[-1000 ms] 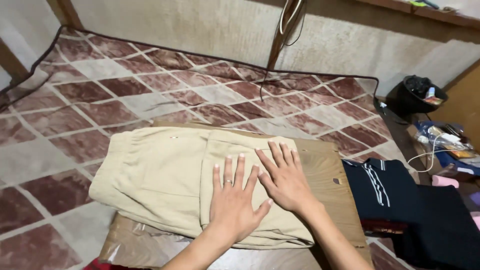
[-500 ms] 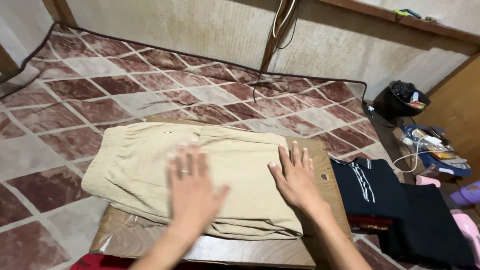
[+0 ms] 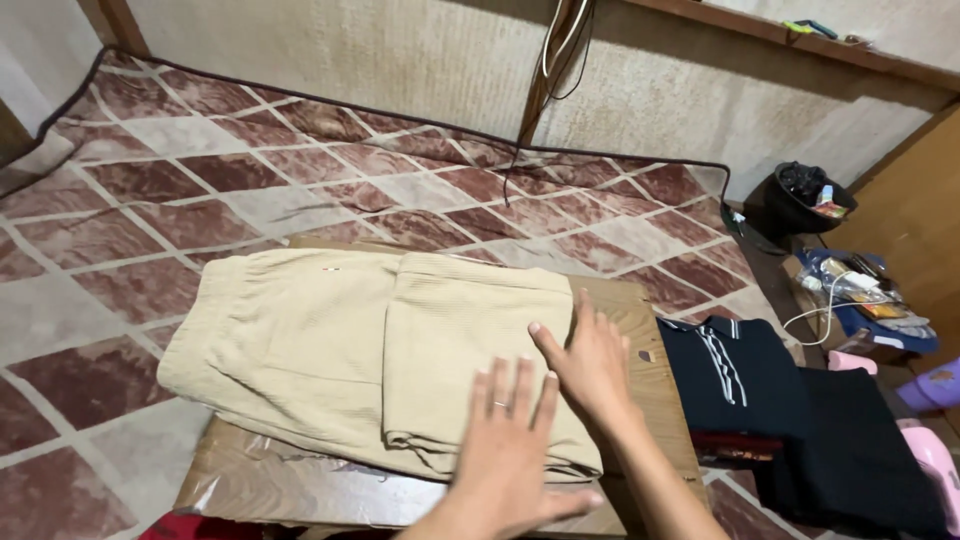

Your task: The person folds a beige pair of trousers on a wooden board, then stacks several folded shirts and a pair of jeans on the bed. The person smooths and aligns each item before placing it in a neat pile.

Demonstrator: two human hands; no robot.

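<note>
Head view: a low wooden table (image 3: 655, 330) is being looked down on, with a beige garment (image 3: 330, 350) lying folded on it.
Garment position: the beige garment is being carried by the left and middle part of the table top; its left edge is hanging slightly past the table's left side, and a narrower folded panel is lying on top toward the right.
Left hand: the left hand (image 3: 515, 455) is being held flat, palm down, at the near right corner of the garment; the fingers (image 3: 520, 385) are being spread wide and nothing is being gripped. A ring is being worn on one finger. Whether the palm is pressing on the cloth or hovering just above it cannot be told.
Right hand: the right hand (image 3: 590, 365) is being laid flat on the right edge of the folded panel, just far of the left hand; its fingers are being kept straight and close together, holding nothing.
Hands together: the two hands are being kept just beside each other, the left one nearer to the camera.
Dark clothing: a dark blue garment with white stripes (image 3: 730, 365) is lying to the right of the table, on more dark cloth.
Floor covering: a mat with a red and grey diamond pattern (image 3: 200, 190) is being spread under and far of the table, up to the wall.
Far right: a black bin (image 3: 795, 200) is standing near the wall, with a white cable and small items near it.
</note>
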